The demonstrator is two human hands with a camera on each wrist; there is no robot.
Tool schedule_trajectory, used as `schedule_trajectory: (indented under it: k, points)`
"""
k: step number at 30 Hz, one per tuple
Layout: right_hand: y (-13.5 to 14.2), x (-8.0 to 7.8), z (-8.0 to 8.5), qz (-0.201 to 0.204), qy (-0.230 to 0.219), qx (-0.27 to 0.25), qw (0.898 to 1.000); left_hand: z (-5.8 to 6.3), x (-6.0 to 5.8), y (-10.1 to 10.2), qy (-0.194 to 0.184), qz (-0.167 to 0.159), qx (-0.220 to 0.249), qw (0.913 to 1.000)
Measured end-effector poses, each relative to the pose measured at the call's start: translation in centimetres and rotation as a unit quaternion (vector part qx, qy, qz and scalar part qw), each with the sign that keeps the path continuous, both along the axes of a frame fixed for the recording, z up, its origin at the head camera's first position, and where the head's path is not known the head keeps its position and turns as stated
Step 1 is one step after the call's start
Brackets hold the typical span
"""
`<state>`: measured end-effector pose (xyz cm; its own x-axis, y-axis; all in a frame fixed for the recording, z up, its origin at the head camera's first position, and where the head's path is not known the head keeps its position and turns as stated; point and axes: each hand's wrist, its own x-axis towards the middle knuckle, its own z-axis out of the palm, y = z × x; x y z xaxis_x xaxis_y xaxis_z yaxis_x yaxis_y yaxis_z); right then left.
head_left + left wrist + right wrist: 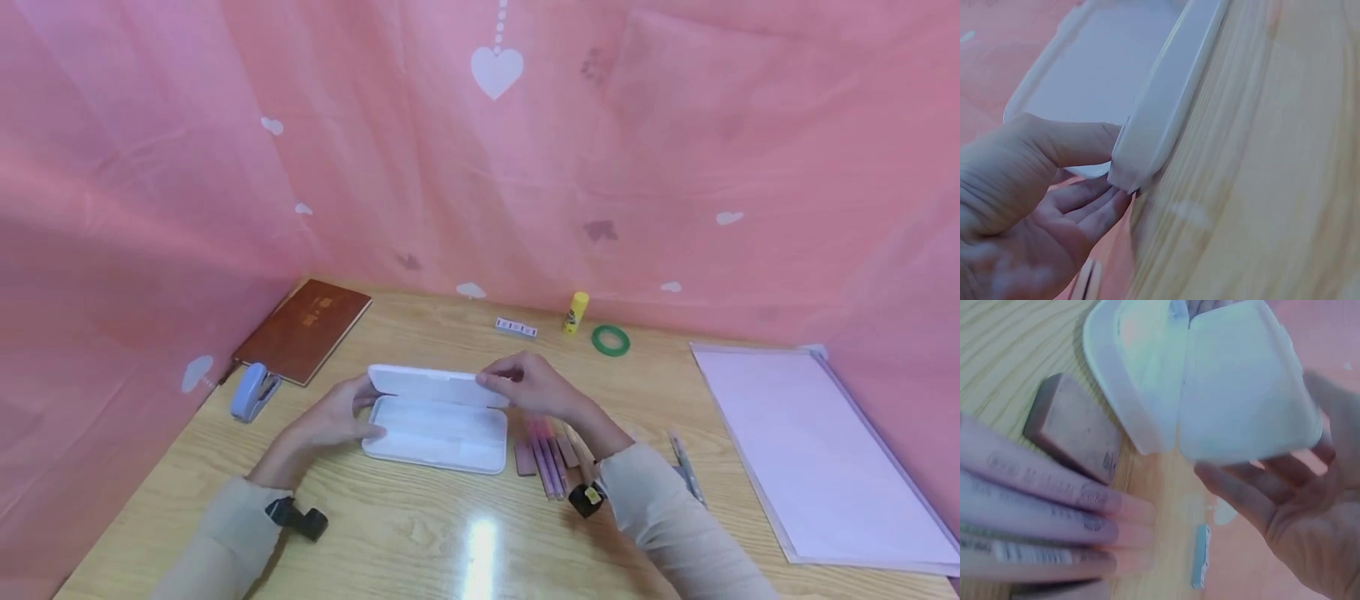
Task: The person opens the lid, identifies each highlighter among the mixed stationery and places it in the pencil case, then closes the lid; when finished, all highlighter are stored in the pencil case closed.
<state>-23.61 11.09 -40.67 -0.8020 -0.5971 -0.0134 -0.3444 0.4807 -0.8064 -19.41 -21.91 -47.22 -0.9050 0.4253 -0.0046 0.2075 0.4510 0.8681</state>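
A white pencil case (438,450) lies on the wooden table with its hinged lid (427,385) raised at the back. Its inside looks bare. At the case's left end my left hand (333,417) grips the base, thumb over the rim and fingers behind and below, as the left wrist view shows. My right hand (534,385) holds the right end of the lid between thumb and fingers. Just right of the case are several pink and purple pens (1041,497) and a dark pinkish eraser (1075,428), partly under my right forearm in the head view.
A brown notebook (307,329) and a blue stapler (253,393) lie at the left. Along the back are a small patterned block (516,327), a yellow glue stick (576,313) and a green tape roll (595,343). White sheets (817,458) and a pen (686,468) lie right.
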Motion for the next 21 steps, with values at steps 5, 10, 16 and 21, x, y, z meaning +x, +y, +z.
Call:
schedule_trajectory:
  k: [5,10,16,21]
  points:
    - [-0.6,-1.0,-0.1,-0.102,-0.049,-0.017,0.993,-0.2,-0.1,0.2,-0.003,0.029,0.02,0.9994]
    - [-1.2,-2.2,-0.4,-0.195,-0.1,-0.012,0.976,0.0,-0.1,0.4,-0.013,0.043,0.046,0.9979]
    - [-1.5,-2.9,-0.8,-0.22,-0.114,-0.008,0.969,0.0,-0.1,0.4,-0.015,0.039,0.033,0.9986]
    - [-0.7,-2.2,-0.3,-0.205,-0.069,0.031,0.976,-0.1,-0.1,0.4,-0.014,0.037,0.025,0.9989]
